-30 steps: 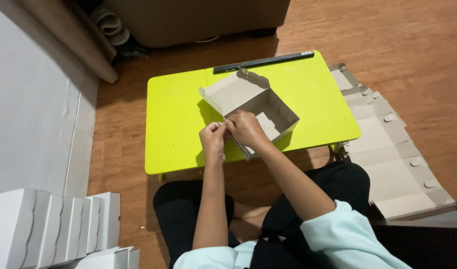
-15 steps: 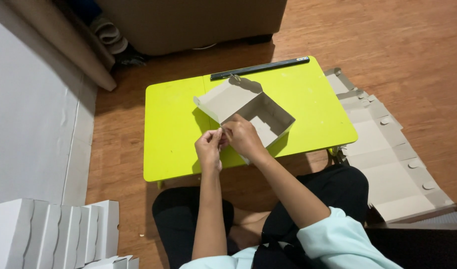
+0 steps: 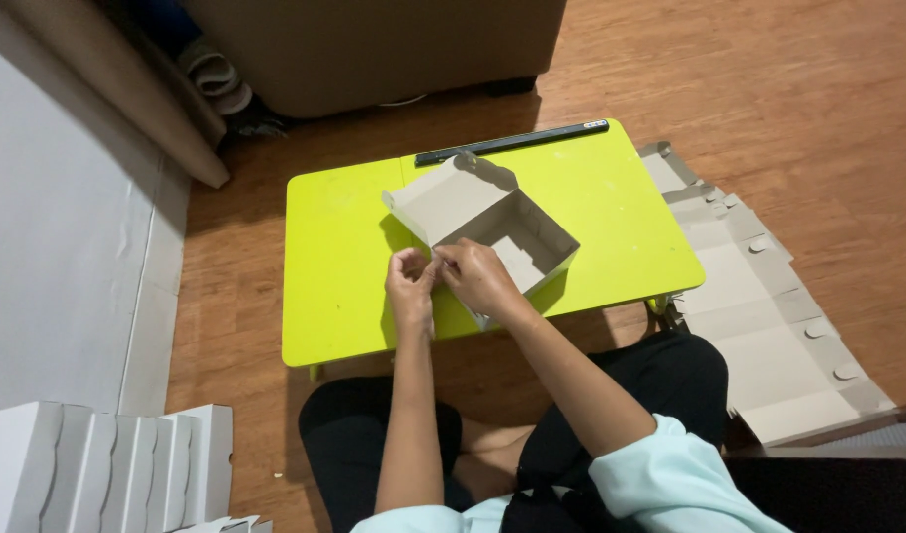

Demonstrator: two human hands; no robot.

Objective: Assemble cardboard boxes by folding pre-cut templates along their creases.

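**Presently: two hands at the near corner of a half-folded carton**

Item 1. Grey-brown cardboard box (image 3: 492, 222), part-formed, its lid flap open and tilted away from the person. It sits on the lime-green low folding table (image 3: 344, 296), directly beyond both hands, its near corner meeting the fingers.

Item 2. Left hand (image 3: 411, 286), fingers curled and pinched on the box's near wall edge at the corner; grasping the cardboard.

Item 3. Right hand (image 3: 482, 278), just beside the left and touching it at the fingertips, knuckles bent over the same near wall, gripping the cardboard. Exactly which flap each finger presses cannot be told.

Item 4. Long black ruler-like bar (image 3: 512, 142), lying along the table's far edge, well beyond the hands and behind the box.

Item 5. Stack of flat, unfolded grey-brown carton blanks (image 3: 769, 326) with scalloped tabs, on the wooden floor to the right of the right hand, beside the table.

Item 6. Row of finished white boxes (image 3: 107, 469), standing on edge, well to the left of and nearer than the left hand.
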